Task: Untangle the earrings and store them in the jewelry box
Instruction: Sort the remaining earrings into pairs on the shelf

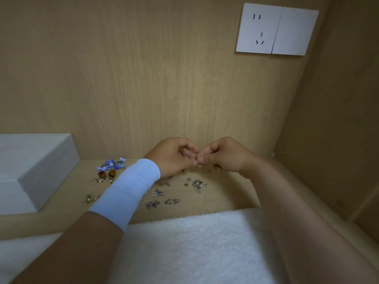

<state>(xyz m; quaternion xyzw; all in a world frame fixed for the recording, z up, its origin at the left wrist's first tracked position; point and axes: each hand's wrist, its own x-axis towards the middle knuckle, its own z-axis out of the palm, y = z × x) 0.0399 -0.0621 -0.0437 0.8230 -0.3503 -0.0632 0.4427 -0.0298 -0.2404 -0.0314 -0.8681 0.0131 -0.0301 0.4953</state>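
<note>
Fleece (194,249) cropped; L hand (174,156), R hand (223,154) half-hide earring (200,165).

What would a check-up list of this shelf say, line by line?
Surface: pale wooden shelf.
Job's things: blue earrings, amber earrings and silver earrings lie loose; the white jewelry box at the left looks closed.
Clutter: fluffy white cloth at the near edge.
Hands: left hand and right hand both pinch a tiny earring.
Cables: nothing seen.
Surroundings: wooden back wall with a wall socket and switch.
</note>
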